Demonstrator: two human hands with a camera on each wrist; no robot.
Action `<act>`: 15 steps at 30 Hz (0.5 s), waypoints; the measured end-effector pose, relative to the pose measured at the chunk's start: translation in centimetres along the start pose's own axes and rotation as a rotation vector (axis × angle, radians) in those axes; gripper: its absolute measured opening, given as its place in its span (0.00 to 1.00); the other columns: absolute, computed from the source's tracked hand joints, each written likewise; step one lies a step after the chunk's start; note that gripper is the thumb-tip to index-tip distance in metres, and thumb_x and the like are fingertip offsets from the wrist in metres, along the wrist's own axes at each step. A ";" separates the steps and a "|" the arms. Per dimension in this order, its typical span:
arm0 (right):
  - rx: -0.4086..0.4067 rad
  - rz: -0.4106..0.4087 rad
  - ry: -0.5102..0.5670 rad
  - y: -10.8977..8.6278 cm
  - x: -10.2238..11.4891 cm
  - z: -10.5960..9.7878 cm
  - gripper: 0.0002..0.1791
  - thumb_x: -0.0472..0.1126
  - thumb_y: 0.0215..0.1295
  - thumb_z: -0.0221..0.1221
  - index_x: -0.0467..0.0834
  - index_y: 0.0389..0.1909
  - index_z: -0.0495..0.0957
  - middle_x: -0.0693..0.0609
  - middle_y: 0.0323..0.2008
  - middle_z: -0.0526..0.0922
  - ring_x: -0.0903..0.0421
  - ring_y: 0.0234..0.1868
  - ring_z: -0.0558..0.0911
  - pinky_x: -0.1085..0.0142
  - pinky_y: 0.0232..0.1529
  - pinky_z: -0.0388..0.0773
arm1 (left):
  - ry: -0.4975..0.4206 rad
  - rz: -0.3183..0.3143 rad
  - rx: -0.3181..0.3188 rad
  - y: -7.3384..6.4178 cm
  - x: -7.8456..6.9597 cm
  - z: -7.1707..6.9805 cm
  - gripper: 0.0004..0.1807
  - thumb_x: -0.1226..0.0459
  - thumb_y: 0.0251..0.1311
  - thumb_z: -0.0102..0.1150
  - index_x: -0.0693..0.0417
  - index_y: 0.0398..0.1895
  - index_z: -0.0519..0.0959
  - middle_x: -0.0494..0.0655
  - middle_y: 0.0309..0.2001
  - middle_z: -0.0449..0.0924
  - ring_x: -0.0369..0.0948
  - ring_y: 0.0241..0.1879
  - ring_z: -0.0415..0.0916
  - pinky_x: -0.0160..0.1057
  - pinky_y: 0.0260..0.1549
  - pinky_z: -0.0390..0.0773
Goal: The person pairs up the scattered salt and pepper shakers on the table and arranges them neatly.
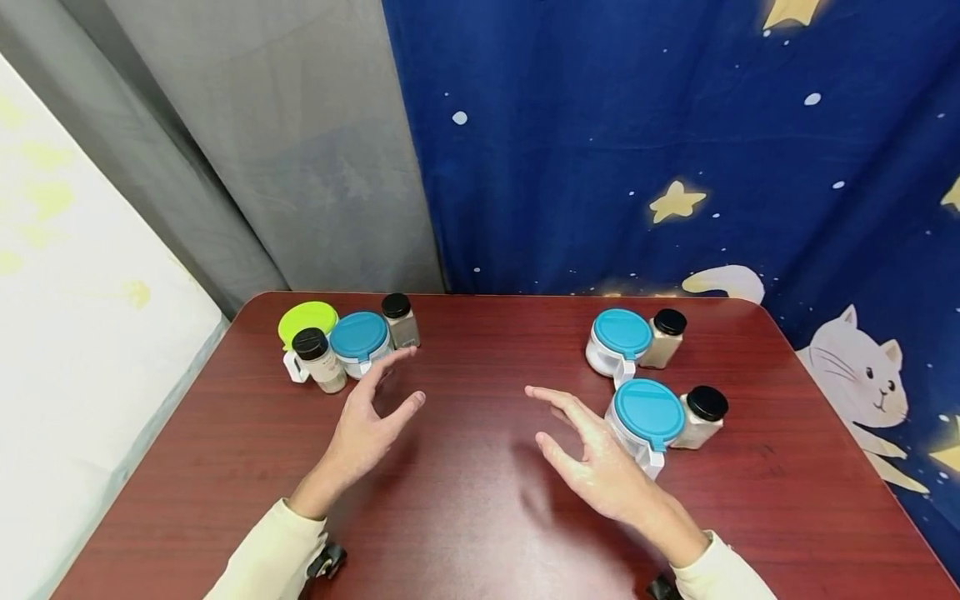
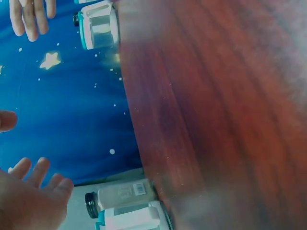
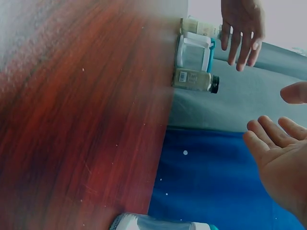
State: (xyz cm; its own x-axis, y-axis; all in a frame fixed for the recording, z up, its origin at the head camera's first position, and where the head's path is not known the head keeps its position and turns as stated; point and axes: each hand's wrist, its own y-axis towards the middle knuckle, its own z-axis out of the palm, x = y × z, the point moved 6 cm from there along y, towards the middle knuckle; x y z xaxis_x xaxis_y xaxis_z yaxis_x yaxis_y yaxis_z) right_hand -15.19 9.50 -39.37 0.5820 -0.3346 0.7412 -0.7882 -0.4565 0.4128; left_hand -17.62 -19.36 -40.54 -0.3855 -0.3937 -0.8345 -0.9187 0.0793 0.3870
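First, 1 blue curtain (image 1: 562,167) with stars is hanging along the far right, beside 1 gray curtain (image 1: 300,125) at far left. 1 red-brown table (image 1: 465,517) is stretching before them. 1 right hand (image 1: 600,467) and 1 left hand (image 1: 363,437) are hovering over it, well apart, fingers extended, both gripping nothing. 1 near blue-lidded jar (image 1: 647,410) is standing at right, just beside the right hand, with 1 far blue-lidded jar (image 1: 622,332) behind it. 1 left blue-lidded jar (image 1: 360,336) is standing just beyond the left hand, 1 green-lidded jar (image 1: 308,317) to its left. Black-capped, 1 near right bottle (image 1: 701,417), 1 far right bottle (image 1: 662,340), 1 near left bottle (image 1: 322,365) and 1 far left bottle (image 1: 402,321) are standing near these jars.
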 end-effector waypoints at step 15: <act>0.031 0.007 -0.012 3.2 -0.4 2.4 0.25 0.40 0.75 0.59 0.49 0.71 0.70 0.58 0.67 0.73 0.58 0.68 0.71 0.52 0.66 0.68 | 0.179 -0.110 -0.150 2.2 3.5 -2.3 0.41 0.60 0.68 0.64 0.50 0.79 0.54 0.52 0.79 0.48 0.52 0.75 0.48 0.64 0.68 0.54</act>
State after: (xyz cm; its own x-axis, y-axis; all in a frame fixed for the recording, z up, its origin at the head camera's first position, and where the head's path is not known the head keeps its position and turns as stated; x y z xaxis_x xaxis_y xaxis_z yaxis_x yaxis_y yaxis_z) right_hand -17.49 6.21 -39.56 0.5791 -0.3473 0.7375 -0.7856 -0.4794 0.3911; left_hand -20.82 -22.68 -41.66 -0.2500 -0.5489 -0.7976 -0.9262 -0.1044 0.3622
